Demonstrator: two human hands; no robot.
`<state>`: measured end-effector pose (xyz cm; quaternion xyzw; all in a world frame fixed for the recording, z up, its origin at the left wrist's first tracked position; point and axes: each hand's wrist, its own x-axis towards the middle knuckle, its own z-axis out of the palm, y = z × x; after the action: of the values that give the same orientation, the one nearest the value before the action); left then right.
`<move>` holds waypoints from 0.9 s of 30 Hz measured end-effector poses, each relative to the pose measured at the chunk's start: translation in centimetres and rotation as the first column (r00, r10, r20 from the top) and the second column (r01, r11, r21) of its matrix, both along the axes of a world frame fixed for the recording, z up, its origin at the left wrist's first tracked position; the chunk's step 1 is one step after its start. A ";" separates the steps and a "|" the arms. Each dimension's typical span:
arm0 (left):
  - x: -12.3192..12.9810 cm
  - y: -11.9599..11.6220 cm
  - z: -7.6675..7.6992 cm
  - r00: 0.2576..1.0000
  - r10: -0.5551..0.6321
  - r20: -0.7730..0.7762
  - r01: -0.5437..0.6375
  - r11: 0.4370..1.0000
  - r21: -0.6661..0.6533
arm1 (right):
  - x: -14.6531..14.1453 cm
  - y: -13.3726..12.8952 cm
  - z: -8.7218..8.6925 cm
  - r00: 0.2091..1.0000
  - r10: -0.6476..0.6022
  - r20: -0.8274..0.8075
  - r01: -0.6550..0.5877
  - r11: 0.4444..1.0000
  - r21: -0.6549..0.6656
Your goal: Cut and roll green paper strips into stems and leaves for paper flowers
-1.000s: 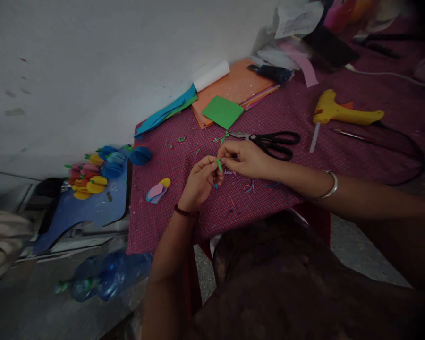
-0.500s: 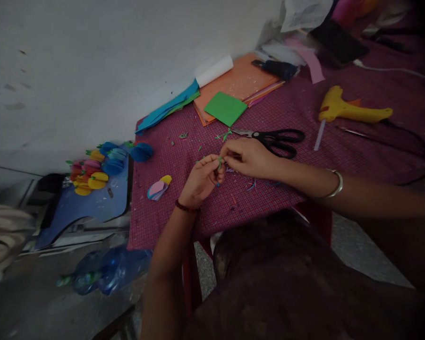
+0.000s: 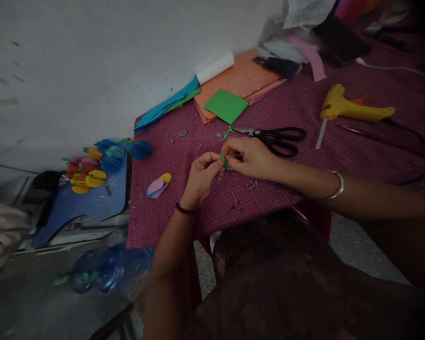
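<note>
A small piece of green paper (image 3: 224, 162) is pinched between my two hands above the checked tablecloth. My left hand (image 3: 204, 175), with a dark bead bracelet at the wrist, grips it from the left with thumb and fingers. From the right, my right hand (image 3: 250, 157) holds it in its fingertips; fingers partly cover its shape. Black-handled scissors (image 3: 278, 139) lie just behind my right hand, blades slightly apart. Tiny green scraps (image 3: 225, 133) lie by the blade tip. A green paper square (image 3: 226, 106) rests behind them on orange sheets (image 3: 248, 75).
A yellow glue gun (image 3: 354, 107) with its cord lies at the right. Small petal-shaped paper pieces (image 3: 158, 186) sit at the left. Colourful paper fruit shapes (image 3: 95, 178) stand on a blue board (image 3: 109, 203) beyond the table's left edge. Blue water bottles (image 3: 106, 269) lie on the floor.
My left hand has turned so that more of its back shows, and its fingers have closed in nearer my right hand. More of the green paper shows between them. The view has shifted slightly.
</note>
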<state>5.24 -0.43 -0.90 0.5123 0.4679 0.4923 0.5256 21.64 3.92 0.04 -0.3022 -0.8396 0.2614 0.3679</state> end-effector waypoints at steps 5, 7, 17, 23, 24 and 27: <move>0.0 -0.1 0.1 0.998 -0.010 0.056 0.013 0.999 -0.042 | 0.1 -0.1 0.2 0.993 -0.013 0.115 -0.010 0.980 0.196; 0.0 -0.1 0.3 0.992 -0.038 0.122 0.049 0.995 -0.091 | 0.2 0.0 0.0 0.991 0.013 0.133 -0.047 0.967 0.251; 0.1 -0.2 0.4 0.948 -0.118 0.297 0.174 0.970 -0.170 | 0.5 0.1 0.0 0.980 0.051 0.191 -0.141 0.859 0.493; -0.6 -0.2 0.4 0.985 -0.158 0.073 0.160 0.987 -0.030 | 1.0 0.6 0.6 0.978 0.208 0.035 -0.211 0.970 0.118; -0.8 -0.2 0.6 0.985 -0.168 -0.036 0.169 0.985 0.030 | 1.1 0.8 0.7 0.974 0.227 0.012 -0.228 0.973 0.030; -1.1 -0.4 1.3 0.931 -0.144 -0.335 0.212 0.961 0.175 | 1.2 1.2 0.7 0.962 0.272 0.000 -0.270 0.955 -0.124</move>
<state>4.18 -0.81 0.37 0.6779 0.4438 0.3992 0.4291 22.82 5.07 0.71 -0.2085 -0.8586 0.3578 0.3021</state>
